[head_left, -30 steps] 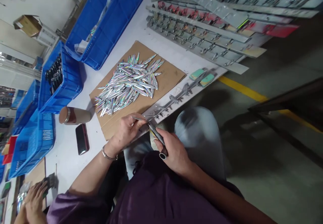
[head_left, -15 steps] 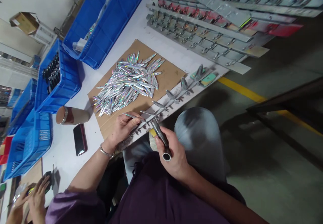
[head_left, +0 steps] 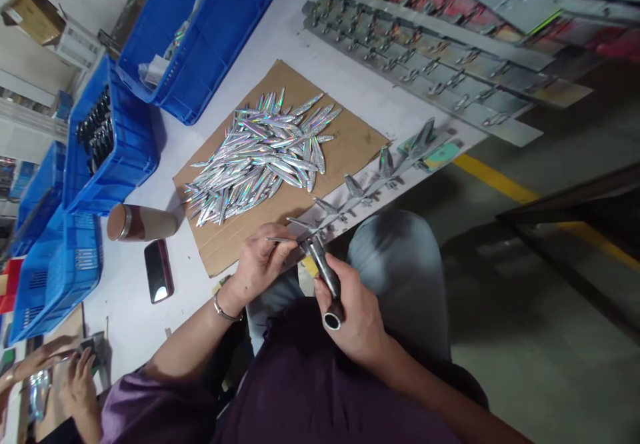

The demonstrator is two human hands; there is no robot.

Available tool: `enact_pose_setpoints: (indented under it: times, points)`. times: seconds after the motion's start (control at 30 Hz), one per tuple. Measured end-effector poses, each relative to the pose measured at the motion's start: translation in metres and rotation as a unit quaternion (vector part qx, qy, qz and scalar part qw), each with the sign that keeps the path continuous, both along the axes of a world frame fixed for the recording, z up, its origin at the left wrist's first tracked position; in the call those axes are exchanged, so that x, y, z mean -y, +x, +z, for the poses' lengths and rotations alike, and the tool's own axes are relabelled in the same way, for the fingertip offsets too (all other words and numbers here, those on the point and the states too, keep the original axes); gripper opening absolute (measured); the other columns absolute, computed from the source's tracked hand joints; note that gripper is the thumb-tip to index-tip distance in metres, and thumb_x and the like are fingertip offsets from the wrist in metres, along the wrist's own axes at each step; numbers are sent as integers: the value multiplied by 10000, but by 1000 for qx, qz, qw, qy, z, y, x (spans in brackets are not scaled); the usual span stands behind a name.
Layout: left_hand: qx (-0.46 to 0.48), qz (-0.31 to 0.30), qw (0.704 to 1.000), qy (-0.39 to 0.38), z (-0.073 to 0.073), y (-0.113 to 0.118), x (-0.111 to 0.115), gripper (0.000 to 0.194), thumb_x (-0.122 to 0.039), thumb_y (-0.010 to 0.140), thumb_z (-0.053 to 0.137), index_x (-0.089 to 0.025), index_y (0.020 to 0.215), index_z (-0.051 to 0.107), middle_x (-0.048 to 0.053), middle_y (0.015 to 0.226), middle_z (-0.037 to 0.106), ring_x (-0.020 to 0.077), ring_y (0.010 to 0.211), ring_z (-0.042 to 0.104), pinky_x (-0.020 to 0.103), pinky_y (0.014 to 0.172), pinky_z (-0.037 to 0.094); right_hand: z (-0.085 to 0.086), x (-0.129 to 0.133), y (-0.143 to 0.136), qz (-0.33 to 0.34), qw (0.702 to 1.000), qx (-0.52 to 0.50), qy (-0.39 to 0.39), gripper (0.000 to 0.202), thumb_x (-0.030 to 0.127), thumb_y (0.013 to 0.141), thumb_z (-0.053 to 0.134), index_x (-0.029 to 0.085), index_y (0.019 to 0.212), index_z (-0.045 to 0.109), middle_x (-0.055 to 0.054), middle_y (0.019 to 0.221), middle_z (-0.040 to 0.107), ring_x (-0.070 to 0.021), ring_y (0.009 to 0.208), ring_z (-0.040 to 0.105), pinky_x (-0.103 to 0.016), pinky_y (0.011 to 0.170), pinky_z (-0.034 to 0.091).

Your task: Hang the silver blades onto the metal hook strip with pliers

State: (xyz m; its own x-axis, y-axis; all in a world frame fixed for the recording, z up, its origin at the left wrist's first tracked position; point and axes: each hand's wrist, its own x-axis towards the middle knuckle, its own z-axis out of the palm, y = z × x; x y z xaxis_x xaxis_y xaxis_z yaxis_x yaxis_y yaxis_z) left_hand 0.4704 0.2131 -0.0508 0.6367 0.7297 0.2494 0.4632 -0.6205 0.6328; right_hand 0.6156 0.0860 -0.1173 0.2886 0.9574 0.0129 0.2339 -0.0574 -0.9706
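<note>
My left hand (head_left: 263, 257) is pinched on a slim silver fish-shaped lure (head_left: 279, 239), its inner end close to the tool's tip. My right hand (head_left: 357, 304) is wrapped around a dark metal plier-like tool (head_left: 326, 277) with a hollow tube end facing me. The tool's tip meets a clip strip (head_left: 327, 221) along the table's front edge; the fingers hide the exact contact. Several silver lures (head_left: 386, 163) stand up from the strip to the right. Behind my left hand, a pile of loose shiny lures (head_left: 265, 157) covers part of a cardboard sheet (head_left: 345, 107).
Metal strips with clips (head_left: 425, 51) lie stacked at the back right. Blue crates (head_left: 200, 64) line the left and back. A tumbler (head_left: 143, 223) and a phone (head_left: 159, 271) sit left of the cardboard. A co-worker's hands (head_left: 80, 377) work at lower left.
My left hand with its lure has shifted slightly right, closer to the tool's tip. My view has shifted a little. The co-worker's hands have changed position.
</note>
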Motion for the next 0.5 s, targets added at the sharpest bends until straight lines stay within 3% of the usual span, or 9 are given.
enact_pose_setpoints:
  times: [0.17, 0.3, 0.37, 0.5]
  points:
    - [-9, 21, 1000, -17, 3, 2, 4, 161, -291, 1000, 562, -174, 947, 658, 75, 888, 716, 173, 860, 686, 308, 809, 551, 1, 6, 21, 52, 989, -125, -54, 336, 395, 962, 561, 265, 1271, 552, -64, 1013, 741, -232, 845, 720, -365, 769, 576]
    - [0, 18, 1000, 18, -2, 2, 5, 150, -296, 997, 568, -184, 945, 654, 70, 888, 722, 173, 854, 686, 305, 810, 548, 1, 4, 17, 55, 980, -181, -63, 323, 400, 914, 642, 258, 1203, 612, -47, 975, 727, -211, 837, 688, -344, 777, 548]
    - [-1, 16, 999, 33, -5, 1, 4, 142, -293, 996, 567, -188, 949, 650, 68, 887, 724, 171, 851, 685, 297, 806, 546, 0, -2, 11, 38, 945, -313, -83, 303, 421, 891, 677, 262, 1145, 630, -23, 910, 712, -185, 771, 665, -321, 731, 547]
    - [-12, 10, 998, 63, -8, -1, 3, 157, -308, 1001, 557, -187, 952, 645, 65, 867, 717, 171, 845, 683, 295, 805, 542, -9, -11, 2, 70, 813, -563, -129, 280, 479, 896, 646, 223, 1009, 655, -1, 754, 658, -136, 580, 580, -266, 549, 514]
